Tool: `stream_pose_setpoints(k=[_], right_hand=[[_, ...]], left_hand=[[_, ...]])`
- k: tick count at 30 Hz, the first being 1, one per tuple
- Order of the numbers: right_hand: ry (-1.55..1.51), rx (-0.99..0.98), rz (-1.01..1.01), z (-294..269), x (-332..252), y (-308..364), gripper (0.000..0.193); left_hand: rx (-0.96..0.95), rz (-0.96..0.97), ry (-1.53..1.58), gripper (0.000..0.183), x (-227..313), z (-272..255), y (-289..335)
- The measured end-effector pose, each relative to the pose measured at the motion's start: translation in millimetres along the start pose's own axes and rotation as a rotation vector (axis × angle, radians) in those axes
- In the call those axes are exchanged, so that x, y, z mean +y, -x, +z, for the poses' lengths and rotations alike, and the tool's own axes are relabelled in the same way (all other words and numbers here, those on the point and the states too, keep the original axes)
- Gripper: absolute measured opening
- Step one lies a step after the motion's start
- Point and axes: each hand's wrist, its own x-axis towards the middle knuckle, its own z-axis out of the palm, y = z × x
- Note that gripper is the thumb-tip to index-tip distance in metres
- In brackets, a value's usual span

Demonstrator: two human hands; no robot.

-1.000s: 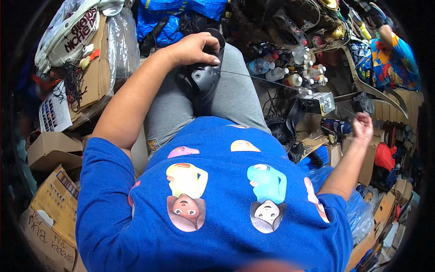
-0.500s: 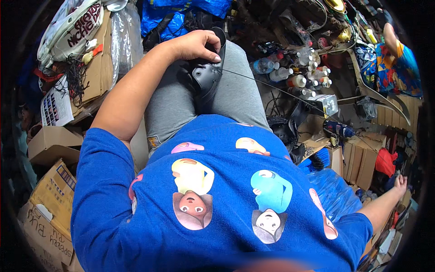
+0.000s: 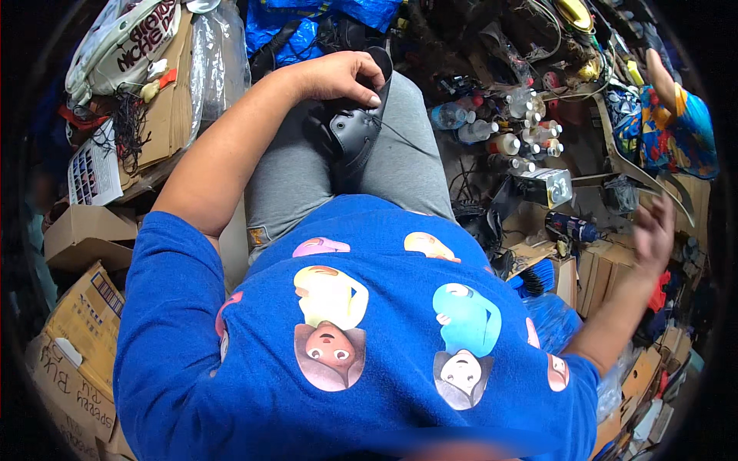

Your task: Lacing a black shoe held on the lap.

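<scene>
A black shoe (image 3: 355, 134) with metal eyelets is wedged between my grey-trousered thighs. My left hand (image 3: 350, 77) grips its upper part, thumb and fingers curled at the opening. From beside the thumb a thin black cord (image 3: 403, 140) runs slack across my right thigh; where its far end lies I cannot make out. Out to the right, apart from the shoe, my right hand (image 3: 653, 237) is raised in mid-air. Motion smears its fingers, and whether anything is in them does not show.
Several plastic bottles (image 3: 503, 144) and a clear-topped square can (image 3: 547, 187) stand on the floor at right. Cardboard (image 3: 165, 123) and an open box (image 3: 88, 237) lie at left. Beyond the bottles a person in a colourful garment (image 3: 676, 131) is partly visible. Blue plastic bags (image 3: 354, 11) lie ahead.
My right hand has swung up and inward from the far lower right. The cord, stretched taut toward the right before, now hangs slack. My left hand keeps its grip on the shoe.
</scene>
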Motion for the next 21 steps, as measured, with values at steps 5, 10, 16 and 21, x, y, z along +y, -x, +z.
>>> stream_pose_setpoints(k=[5,10,16,21], right_hand=[[0.359,-0.650,0.195,242.6,125.2,102.3,0.029],[0.347,-0.888,0.121,312.3,176.4,117.5,0.024],[0.817,-0.930,-0.399,324.5,188.8,113.3,0.018],[0.901,-1.013,-0.503,330.4,172.1,122.3,0.018]], left_hand=[[-0.080,0.072,0.071,0.030,-17.9,-6.2,-1.5],[-0.051,0.055,0.031,0.027,-14.0,-5.2,-0.5],[-0.098,0.101,0.067,0.028,-15.8,-13.8,2.6],[-0.138,0.101,0.034,0.027,-16.4,-17.0,0.4]])
